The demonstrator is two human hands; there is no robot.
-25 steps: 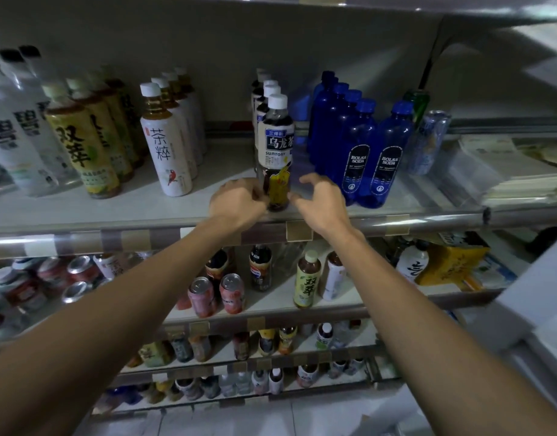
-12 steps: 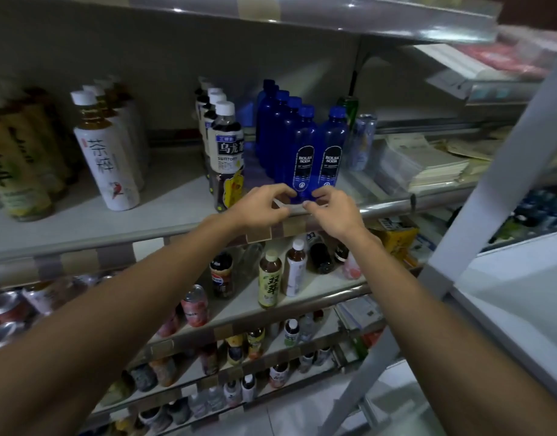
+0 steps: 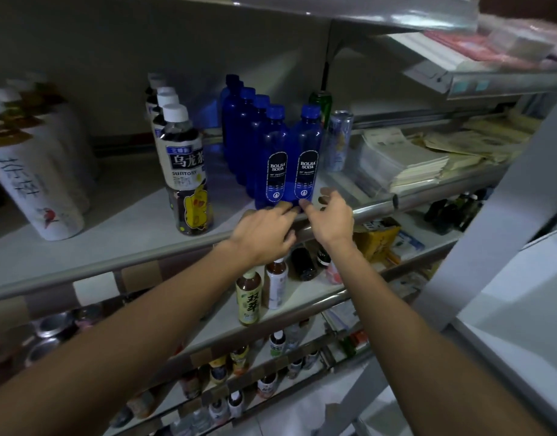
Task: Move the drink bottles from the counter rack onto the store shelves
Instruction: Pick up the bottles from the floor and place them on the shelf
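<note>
Left hand point(image 3: 264, 234), fingers extended and relaxed, touches the base of the front-left Bolsa Soda bottle point(image 3: 275, 146). Right hand point(image 3: 330, 221), fingers loosely spread, touches the base of the front-right Bolsa Soda bottle point(image 3: 308, 143). Both blue bottles stand upright, side by side, at the front edge of the shelf point(image 3: 113, 247), right of the Suntory oolong tea bottle point(image 3: 184, 171).
</note>
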